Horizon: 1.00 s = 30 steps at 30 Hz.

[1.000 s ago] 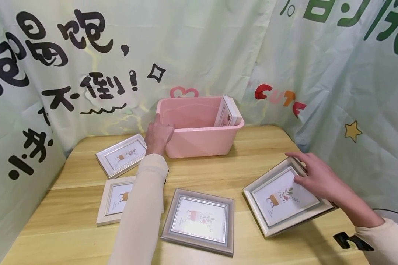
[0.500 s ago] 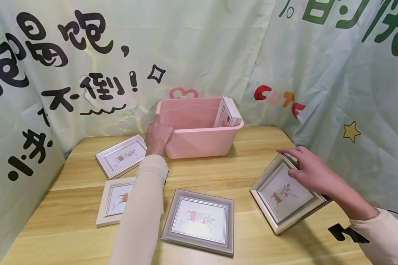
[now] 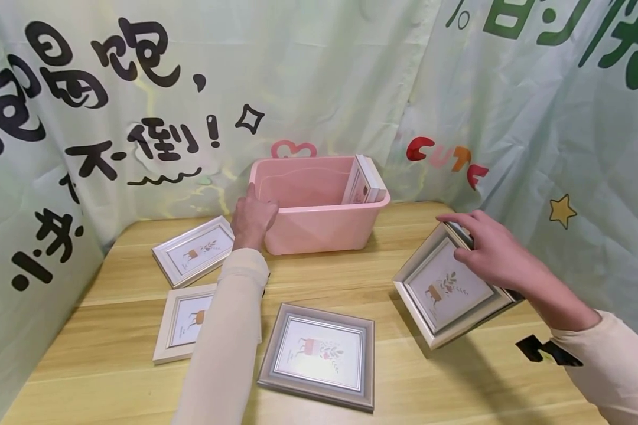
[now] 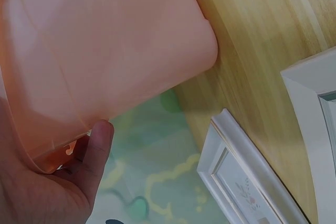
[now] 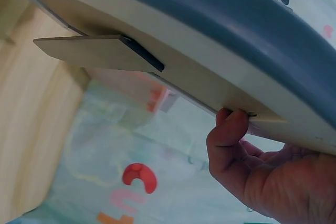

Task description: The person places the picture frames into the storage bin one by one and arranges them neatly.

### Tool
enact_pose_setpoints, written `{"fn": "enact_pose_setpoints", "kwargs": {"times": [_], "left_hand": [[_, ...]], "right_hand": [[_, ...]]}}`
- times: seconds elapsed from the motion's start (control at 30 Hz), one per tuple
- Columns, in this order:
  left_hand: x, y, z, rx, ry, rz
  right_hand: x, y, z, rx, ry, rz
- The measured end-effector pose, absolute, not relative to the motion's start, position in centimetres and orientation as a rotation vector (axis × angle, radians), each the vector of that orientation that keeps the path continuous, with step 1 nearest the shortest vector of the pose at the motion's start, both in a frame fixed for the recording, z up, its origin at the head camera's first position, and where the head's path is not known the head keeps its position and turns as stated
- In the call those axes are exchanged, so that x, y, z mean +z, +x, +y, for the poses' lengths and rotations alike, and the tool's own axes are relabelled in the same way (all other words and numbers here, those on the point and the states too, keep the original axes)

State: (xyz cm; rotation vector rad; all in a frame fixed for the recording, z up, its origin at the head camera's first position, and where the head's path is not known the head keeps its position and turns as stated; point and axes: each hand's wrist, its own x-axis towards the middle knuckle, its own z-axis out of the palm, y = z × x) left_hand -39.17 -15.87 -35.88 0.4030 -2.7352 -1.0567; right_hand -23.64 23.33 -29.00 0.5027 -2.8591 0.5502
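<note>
My left hand [image 3: 254,219] grips the left rim of a pink plastic bin [image 3: 324,230]; in the left wrist view the thumb [image 4: 100,142] lies against the bin's outside wall. Inside the bin, white picture frames [image 3: 365,180] stand on edge at its right end. My right hand [image 3: 497,251] holds a silver picture frame [image 3: 436,307] by its upper right edge, tilted and lifted off the table. From the right wrist view, the fingers [image 5: 231,129] press on its back, where a stand flap [image 5: 94,53] sticks out.
Lying face up on the wooden table [image 3: 319,280] are a grey picture frame [image 3: 276,354] at the front, a white frame [image 3: 197,251] left of the bin, and a cream frame [image 3: 165,336] partly under my left sleeve. A printed curtain [image 3: 319,71] hangs behind.
My right hand has raised the silver picture frame off the table, moving it up and slightly left while tilting it more upright. The left hand and bin stay in place.
</note>
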Motion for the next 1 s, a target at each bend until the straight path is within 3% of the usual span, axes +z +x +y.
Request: {"fn": "enact_pose_setpoints", "kwargs": {"times": [1.0], "left_hand": [[-36.1, -39.4, -16.0, -1.014, 0.423, -2.734]], "right_hand": [[-20.8, -26.2, 19.7, 0.54, 0.419, -2.756]]}}
